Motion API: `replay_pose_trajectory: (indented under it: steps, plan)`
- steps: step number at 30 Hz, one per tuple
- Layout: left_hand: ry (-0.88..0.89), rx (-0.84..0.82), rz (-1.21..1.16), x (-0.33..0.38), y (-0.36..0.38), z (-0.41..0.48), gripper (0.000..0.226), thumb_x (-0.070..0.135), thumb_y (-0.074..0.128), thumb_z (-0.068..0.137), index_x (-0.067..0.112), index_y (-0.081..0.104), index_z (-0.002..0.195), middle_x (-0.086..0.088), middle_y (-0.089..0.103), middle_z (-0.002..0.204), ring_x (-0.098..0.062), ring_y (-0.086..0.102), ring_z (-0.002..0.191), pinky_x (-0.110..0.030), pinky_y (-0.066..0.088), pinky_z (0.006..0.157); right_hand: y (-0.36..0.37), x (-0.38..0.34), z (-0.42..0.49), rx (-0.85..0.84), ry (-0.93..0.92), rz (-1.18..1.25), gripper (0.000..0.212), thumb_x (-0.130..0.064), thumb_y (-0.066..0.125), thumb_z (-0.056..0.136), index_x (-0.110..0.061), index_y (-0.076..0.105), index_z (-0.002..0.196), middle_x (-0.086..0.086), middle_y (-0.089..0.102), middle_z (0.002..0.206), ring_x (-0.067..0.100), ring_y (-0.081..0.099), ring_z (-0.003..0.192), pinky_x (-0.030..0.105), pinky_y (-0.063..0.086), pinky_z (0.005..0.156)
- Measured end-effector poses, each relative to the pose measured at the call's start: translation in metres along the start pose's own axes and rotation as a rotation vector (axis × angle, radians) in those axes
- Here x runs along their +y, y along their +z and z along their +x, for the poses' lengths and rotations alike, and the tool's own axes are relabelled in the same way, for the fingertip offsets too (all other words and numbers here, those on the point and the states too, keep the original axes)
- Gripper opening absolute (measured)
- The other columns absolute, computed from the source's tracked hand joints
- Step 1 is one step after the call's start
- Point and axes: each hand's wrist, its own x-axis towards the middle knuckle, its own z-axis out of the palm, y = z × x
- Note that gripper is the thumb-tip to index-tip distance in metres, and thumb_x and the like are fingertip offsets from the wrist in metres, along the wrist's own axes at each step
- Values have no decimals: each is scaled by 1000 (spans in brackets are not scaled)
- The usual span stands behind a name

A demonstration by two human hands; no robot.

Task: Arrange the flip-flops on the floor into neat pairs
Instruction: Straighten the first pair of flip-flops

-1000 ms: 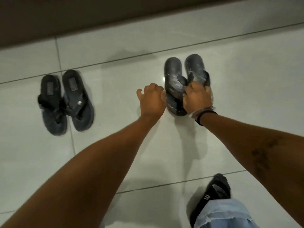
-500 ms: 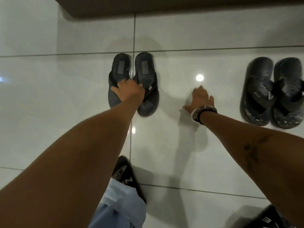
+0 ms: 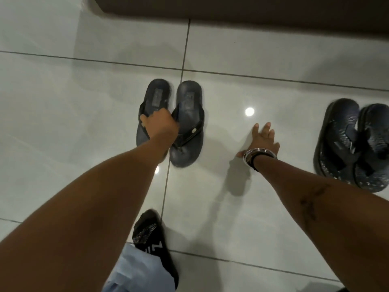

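Left hand (image 3: pixel 161 125) is clenched on the strap of the left flip-flop (image 3: pixel 150 114) of the plain dark pair, on the floor (image 3: pixel 231 207) just beside its mate (image 3: pixel 188 125); fingers mostly hidden under the knuckles. Right hand (image 3: pixel 263 140) lies flat and spread on bare tile, grasping nothing. Patterned pair (image 3: pixel 355 144) sits side by side far right, looks done. Step in hand: squaring up the plain pair. Next likely calls for a small nudge to bring toes level and sides parallel.

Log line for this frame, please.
left hand: gripping plain pair straps | right hand: flat on floor, empty | patterned pair: together, right
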Motion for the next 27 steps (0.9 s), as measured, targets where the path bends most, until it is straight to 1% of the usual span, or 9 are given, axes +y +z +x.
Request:
replay_pose_trajectory:
  steps: [2, 5, 8, 12, 15, 20, 24, 27]
  plan:
    - [3, 32, 12, -14, -9, 2, 13, 22, 57, 85, 12, 65, 87, -12, 70, 82, -31, 62, 81, -47, 33, 103, 0, 0, 0, -3, 6, -22, 128, -50, 83, 64, -26, -8, 150, 8, -17, 160, 28, -5, 149, 53, 22, 117]
    - [-10, 55, 35, -39, -26, 13, 11, 20, 56, 84, 14, 64, 82, -10, 67, 77, -28, 52, 71, -46, 32, 101, 0, -1, 0, 7, 2, -32, 128, -50, 82, 64, -26, -9, 150, 9, -16, 160, 28, -4, 149, 53, 23, 116]
    - [-35, 46, 29, -55, -38, 27, 12, 18, 58, 83, 10, 66, 86, -10, 64, 77, -27, 50, 73, -46, 31, 103, 2, 0, -1, 24, 4, -39, 127, -50, 82, 64, -26, -8, 150, 9, -15, 160, 29, -3, 149, 53, 25, 115]
    - [-35, 65, -6, -53, -43, 38, 13, 16, 59, 83, 8, 68, 90, -12, 67, 81, -32, 61, 84, -46, 24, 107, 1, -1, -2, 14, 3, -39, 125, -49, 82, 65, -26, -7, 150, 9, -16, 160, 29, -4, 149, 53, 24, 116]
    - [-48, 61, 10, -43, -40, 44, 16, 20, 58, 86, 8, 68, 92, -13, 70, 86, -33, 62, 90, -46, 24, 109, -1, -1, -1, 14, 7, -33, 125, -48, 82, 65, -25, -7, 150, 9, -16, 160, 29, -4, 149, 53, 24, 116]
    - [-48, 60, 39, -37, -38, 53, 18, 22, 55, 89, 9, 67, 92, -14, 69, 88, -35, 62, 93, -48, 24, 111, 1, 0, 1, 22, -3, -25, 126, -47, 83, 64, -26, -5, 151, 9, -16, 160, 29, -4, 149, 53, 24, 116]
    - [-52, 70, 46, -45, -33, 56, 16, 22, 57, 89, 9, 65, 86, -13, 66, 80, -34, 61, 91, -48, 20, 111, 1, 2, 2, 8, -6, 6, 124, -44, 83, 66, -26, -6, 151, 9, -17, 160, 29, -6, 149, 54, 21, 117]
    - [-75, 79, 53, -50, -26, 57, 15, 23, 58, 89, 9, 64, 84, -14, 65, 77, -34, 60, 88, -49, 25, 111, 1, 2, 1, 1, -9, 9, 124, -44, 82, 67, -26, -7, 151, 9, -18, 160, 29, -7, 149, 53, 20, 118]
